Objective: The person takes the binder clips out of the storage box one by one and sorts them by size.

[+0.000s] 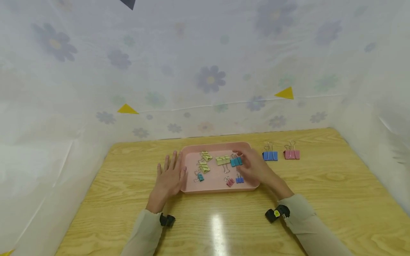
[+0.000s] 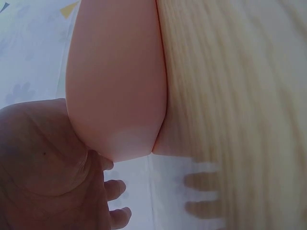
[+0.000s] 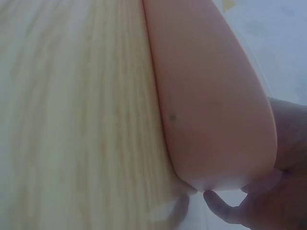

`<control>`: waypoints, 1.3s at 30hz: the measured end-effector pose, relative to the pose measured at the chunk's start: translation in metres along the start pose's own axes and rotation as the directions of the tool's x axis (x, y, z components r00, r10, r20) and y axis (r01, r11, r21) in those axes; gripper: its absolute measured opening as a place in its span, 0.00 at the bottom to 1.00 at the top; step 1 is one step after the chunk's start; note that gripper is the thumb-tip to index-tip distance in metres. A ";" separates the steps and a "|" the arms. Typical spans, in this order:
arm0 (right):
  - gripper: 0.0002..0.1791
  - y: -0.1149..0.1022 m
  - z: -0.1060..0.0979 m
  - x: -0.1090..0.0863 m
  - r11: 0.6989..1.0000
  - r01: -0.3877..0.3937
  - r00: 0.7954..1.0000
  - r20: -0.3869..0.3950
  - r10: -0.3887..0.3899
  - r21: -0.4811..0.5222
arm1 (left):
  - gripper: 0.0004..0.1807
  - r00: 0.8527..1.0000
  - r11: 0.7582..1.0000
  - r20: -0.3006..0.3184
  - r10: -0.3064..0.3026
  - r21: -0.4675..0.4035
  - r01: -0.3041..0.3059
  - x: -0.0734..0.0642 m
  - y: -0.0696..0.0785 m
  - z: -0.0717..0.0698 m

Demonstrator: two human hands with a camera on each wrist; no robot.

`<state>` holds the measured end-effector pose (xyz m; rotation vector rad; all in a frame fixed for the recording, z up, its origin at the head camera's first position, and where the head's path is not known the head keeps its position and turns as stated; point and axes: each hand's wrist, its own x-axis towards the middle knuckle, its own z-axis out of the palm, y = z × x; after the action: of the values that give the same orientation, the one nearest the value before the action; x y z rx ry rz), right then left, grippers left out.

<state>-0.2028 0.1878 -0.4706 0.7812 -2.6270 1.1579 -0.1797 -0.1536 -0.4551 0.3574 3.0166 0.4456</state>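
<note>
A pink tray [image 1: 217, 191] holds several binder clips. My left hand [image 1: 169, 179] lies along its left edge, fingers straight and spread, holding nothing. In the left wrist view its palm [image 2: 43, 158] is beside the tray's wall [image 2: 117, 72]. Reaching over the right edge, my right hand [image 1: 254, 165] has its thumb and fingers curled round a large teal binder clip [image 1: 236, 161]; the exact contact is hard to see. Just left of that clip is a large yellow binder clip [image 1: 223, 160]. The right wrist view shows mostly tray wall [image 3: 211, 96], with the clip hidden.
Two smaller yellow clips [image 1: 204, 167] and a small teal clip [image 1: 200, 177] lie in the tray's left part. A small pink clip [image 1: 229, 182] and small blue clip [image 1: 240, 179] are near its front. Right of the tray stand large blue [image 1: 270, 155] and pink [image 1: 292, 154] clips.
</note>
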 end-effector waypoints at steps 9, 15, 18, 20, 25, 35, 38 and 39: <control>0.39 -0.002 0.005 0.006 0.997 -0.046 0.999 0.026 0.047 -0.060 | 0.36 1.000 1.000 -0.008 0.001 0.019 -0.001 0.001 -0.003 -0.001; 0.35 0.000 0.008 0.005 0.993 -0.053 0.997 0.051 0.059 -0.105 | 0.36 1.000 1.000 0.003 -0.008 0.012 0.008 0.001 -0.002 -0.001; 0.34 0.000 0.009 0.004 0.988 -0.054 0.996 0.065 0.064 -0.147 | 0.36 1.000 1.000 -0.002 -0.007 0.002 0.007 0.000 -0.002 -0.001; 0.33 0.000 0.009 0.003 0.982 -0.052 0.995 0.076 0.066 -0.180 | 0.36 1.000 1.000 -0.001 -0.005 -0.007 0.005 0.000 -0.002 0.000; 0.30 -0.001 0.007 -0.001 0.974 -0.036 0.995 0.086 0.057 -0.225 | 0.36 1.000 1.000 0.000 0.003 -0.014 -0.003 0.002 -0.006 0.007; 0.27 -0.005 0.002 -0.001 0.984 -0.080 0.989 0.112 0.098 -0.157 | 0.36 1.000 1.000 0.000 -0.004 -0.017 0.004 0.002 -0.007 0.009; 0.29 -0.006 -0.003 -0.001 0.994 -0.080 0.992 0.095 0.087 -0.081 | 0.36 1.000 1.000 0.005 -0.006 0.011 0.006 0.003 -0.008 0.010; 0.30 -0.007 -0.006 -0.001 0.996 -0.065 0.994 0.089 0.070 -0.052 | 0.36 1.000 1.000 0.004 -0.006 0.016 0.006 0.003 -0.008 0.010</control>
<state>-0.1992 0.1884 -0.4628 0.7587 -2.7654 1.0940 -0.1837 -0.1570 -0.4672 0.3496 3.0181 0.4201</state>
